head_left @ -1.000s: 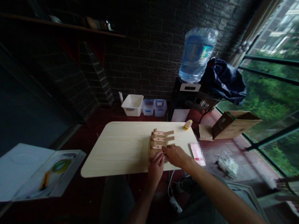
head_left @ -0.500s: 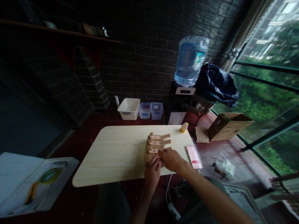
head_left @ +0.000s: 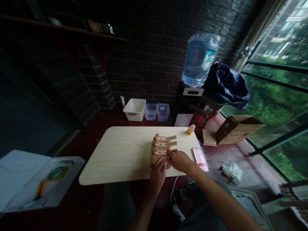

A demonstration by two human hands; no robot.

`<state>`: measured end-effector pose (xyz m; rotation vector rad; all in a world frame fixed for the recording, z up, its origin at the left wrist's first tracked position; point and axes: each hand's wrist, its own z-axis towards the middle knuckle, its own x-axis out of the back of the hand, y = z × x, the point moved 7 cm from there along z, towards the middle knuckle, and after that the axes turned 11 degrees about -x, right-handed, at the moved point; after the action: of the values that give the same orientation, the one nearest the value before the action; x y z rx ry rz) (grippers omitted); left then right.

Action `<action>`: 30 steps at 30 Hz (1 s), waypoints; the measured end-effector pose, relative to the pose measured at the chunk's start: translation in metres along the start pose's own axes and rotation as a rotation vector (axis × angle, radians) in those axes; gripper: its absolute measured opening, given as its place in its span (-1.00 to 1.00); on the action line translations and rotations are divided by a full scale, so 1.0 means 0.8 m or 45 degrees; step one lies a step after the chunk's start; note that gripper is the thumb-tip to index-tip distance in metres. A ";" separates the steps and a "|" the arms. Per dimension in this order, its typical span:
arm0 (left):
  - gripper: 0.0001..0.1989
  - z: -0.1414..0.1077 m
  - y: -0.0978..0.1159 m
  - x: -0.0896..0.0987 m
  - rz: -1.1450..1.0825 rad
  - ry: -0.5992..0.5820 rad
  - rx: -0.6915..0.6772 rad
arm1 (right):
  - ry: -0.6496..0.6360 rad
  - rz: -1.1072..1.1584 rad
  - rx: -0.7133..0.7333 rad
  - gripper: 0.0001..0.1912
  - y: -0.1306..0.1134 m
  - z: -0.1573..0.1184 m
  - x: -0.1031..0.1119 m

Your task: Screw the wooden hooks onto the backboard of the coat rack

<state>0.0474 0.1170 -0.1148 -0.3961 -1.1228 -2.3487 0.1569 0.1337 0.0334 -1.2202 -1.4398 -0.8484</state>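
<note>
A: Hands, quick.
B: Right hand (head_left: 180,160): fingers curled in, pinching a small yellow piece (head_left: 168,157), most of it hidden. Left hand (head_left: 158,171): fingers bunched, tips right beside the right hand's; can't tell if they close on anything.
A: Over what?
B: Near end of a brown, rough-looking rectangular block (head_left: 156,158) with 3 pale tan strips (head_left: 160,144) across it, dark dots on them. Far ends of the strips stick up at the block's left side.
A: Block's place?
B: On a pale wood-grain table (head_left: 117,154) with rounded corners, right of middle, close to the near edge.
A: Else on the table?
B: Small clear bottle with yellow ends (head_left: 191,129), far right corner, tilted in view. Flat pink-and-white rectangular item (head_left: 200,159), right edge, partly pixelated.
A: Room?
B: Dark brick wall (head_left: 149,67); below it a white plastic tub (head_left: 135,110) and 2 clear plastic bins. Blue water jug in clear wrap (head_left: 200,61) on a black-and-white dispenser (head_left: 184,107). Open brown cardboard box (head_left: 237,131) by the windows, right. Open white case (head_left: 66,184) at left, orange-and-black tool (head_left: 39,190) inside.
</note>
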 end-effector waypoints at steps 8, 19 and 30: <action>-0.72 0.001 0.002 0.003 0.053 -0.030 -0.012 | -0.007 -0.137 -0.074 -0.70 -0.014 0.015 -0.001; -0.67 -0.003 0.001 -0.001 0.050 -0.086 0.063 | 0.005 -0.112 0.009 -0.73 -0.028 -0.005 0.005; -0.67 -0.004 -0.003 -0.002 0.045 -0.091 0.104 | 0.036 -0.044 -0.030 -0.73 -0.022 -0.003 -0.002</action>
<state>0.0473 0.1163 -0.1196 -0.4691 -1.2306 -2.2660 0.1401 0.1270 0.0341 -1.1997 -1.4350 -0.9049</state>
